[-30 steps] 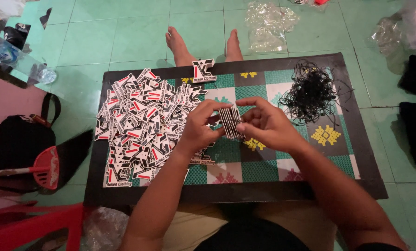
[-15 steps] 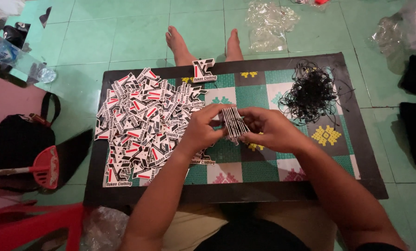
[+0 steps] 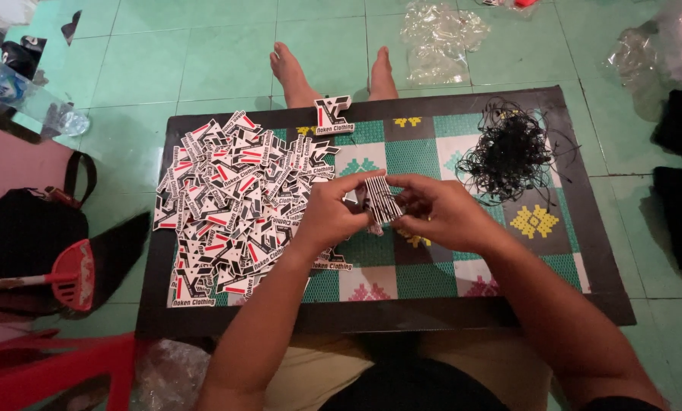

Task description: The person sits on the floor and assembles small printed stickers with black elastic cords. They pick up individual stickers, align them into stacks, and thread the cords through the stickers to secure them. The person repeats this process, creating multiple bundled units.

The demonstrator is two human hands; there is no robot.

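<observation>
Over the middle of a low table [image 3: 584, 251] with a checked top, my left hand [image 3: 329, 217] and my right hand [image 3: 440, 213] both grip a small stack of card tags [image 3: 380, 199], held edge-on between the fingers. A big heap of black, white and red card tags [image 3: 234, 205] covers the table's left half, right beside my left hand. A tangle of thin black strings [image 3: 508, 152] lies at the table's far right, beyond my right hand.
Two bare feet [image 3: 333, 72] of another person rest on the green tiled floor past the table's far edge. Crumpled clear plastic [image 3: 440, 38] lies beyond them. A black bag [image 3: 28, 236], a red-headed tool [image 3: 70, 274] and red plastic furniture [image 3: 59, 373] are on the left.
The stack of tags has shifted a little between my fingers, which have closed in around it from both sides. The heap and the strings are where they were.
</observation>
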